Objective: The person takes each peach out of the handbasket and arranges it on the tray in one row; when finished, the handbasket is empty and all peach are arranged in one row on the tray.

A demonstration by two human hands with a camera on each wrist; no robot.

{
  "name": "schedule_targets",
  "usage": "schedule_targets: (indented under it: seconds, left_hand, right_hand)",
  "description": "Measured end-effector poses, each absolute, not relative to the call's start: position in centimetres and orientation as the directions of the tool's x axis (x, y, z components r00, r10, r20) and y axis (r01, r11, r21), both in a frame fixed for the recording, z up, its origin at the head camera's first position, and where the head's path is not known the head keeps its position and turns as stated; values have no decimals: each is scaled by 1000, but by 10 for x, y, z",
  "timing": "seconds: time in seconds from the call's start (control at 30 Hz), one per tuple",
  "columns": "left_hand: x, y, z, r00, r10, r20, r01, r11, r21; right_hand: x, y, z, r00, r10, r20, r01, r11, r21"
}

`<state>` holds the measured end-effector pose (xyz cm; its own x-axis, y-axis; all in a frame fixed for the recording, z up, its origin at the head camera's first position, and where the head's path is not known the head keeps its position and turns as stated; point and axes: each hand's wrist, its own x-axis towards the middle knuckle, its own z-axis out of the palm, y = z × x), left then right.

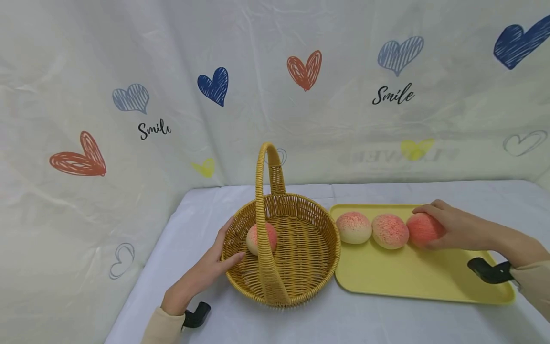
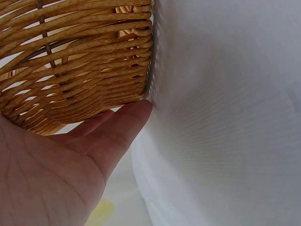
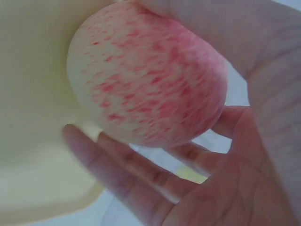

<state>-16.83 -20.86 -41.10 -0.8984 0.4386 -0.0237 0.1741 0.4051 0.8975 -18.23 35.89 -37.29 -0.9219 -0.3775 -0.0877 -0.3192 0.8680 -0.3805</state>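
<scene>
My left hand (image 1: 209, 265) grips the left side of a round wicker basket (image 1: 301, 253), thumb over the rim and fingers along the outer wall. In the left wrist view, the fingertips reach down to the basket's base by the white cloth. One pink and cream peach (image 1: 252, 239) lies inside, partly behind the tall handle (image 1: 260, 215). At the right, my right hand (image 1: 464, 228) holds another peach (image 3: 146, 80), with thumb and fingers around its sides. This peach is at the right end of a row on a yellow tray (image 1: 386, 274).
Two more peaches, a paler one (image 1: 354, 228) and a speckled one (image 1: 390, 231), lie along the tray's back half, left of the held one. The tray's left edge is close against the basket. Behind the white-covered table (image 1: 365, 320) hangs a curtain (image 1: 258, 38) printed with hearts.
</scene>
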Motion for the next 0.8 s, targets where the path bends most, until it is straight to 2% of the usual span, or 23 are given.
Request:
schedule_targets:
  seconds: [0.13, 0.23, 0.8]
  left_hand:
    - [-167, -208, -410, -901, 434, -29, 170, 412, 895]
    - [-167, -208, -410, -900, 435, -25, 177, 418, 891]
    - [-167, -208, -410, -902, 432, -30, 170, 417, 893]
  right_hand:
    - [-182, 358, -375, -902, -431, -11, -397, 840, -370]
    - [-182, 358, -375, -900, -436, 3, -408, 840, -358]
    - [-182, 354, -368, -914, -400, -68, -355, 869, -344]
